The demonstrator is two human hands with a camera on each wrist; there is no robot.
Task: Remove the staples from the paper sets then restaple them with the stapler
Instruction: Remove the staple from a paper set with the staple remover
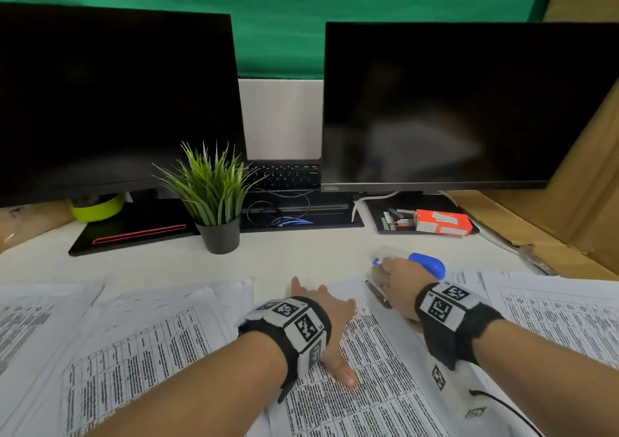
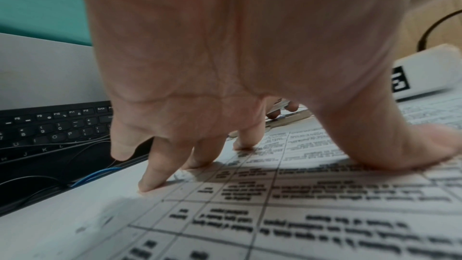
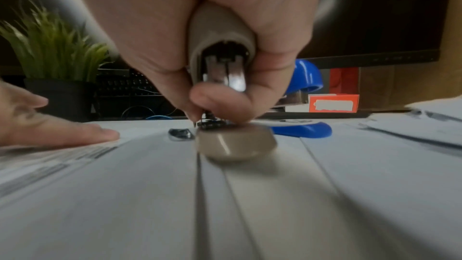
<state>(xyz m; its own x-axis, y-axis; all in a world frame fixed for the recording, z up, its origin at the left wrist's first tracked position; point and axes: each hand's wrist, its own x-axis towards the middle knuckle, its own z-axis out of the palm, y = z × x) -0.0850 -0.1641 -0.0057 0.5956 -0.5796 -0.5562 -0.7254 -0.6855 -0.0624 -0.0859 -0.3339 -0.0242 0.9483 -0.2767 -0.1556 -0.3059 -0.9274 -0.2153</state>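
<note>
Left hand (image 1: pixel 330 319) lies flat, fingers spread, pressing the paper set (image 1: pixel 368 386) — right hand (image 1: pixel 400 286) grips a beige stapler (image 3: pixel 222 33), beside a blue stapler (image 1: pixel 430 264).

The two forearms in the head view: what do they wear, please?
Both arms are bare, without sleeves. The left wrist and the right wrist each carry a black band with white blocks bearing black square code markers. A thin black cable runs from the right band.
</note>
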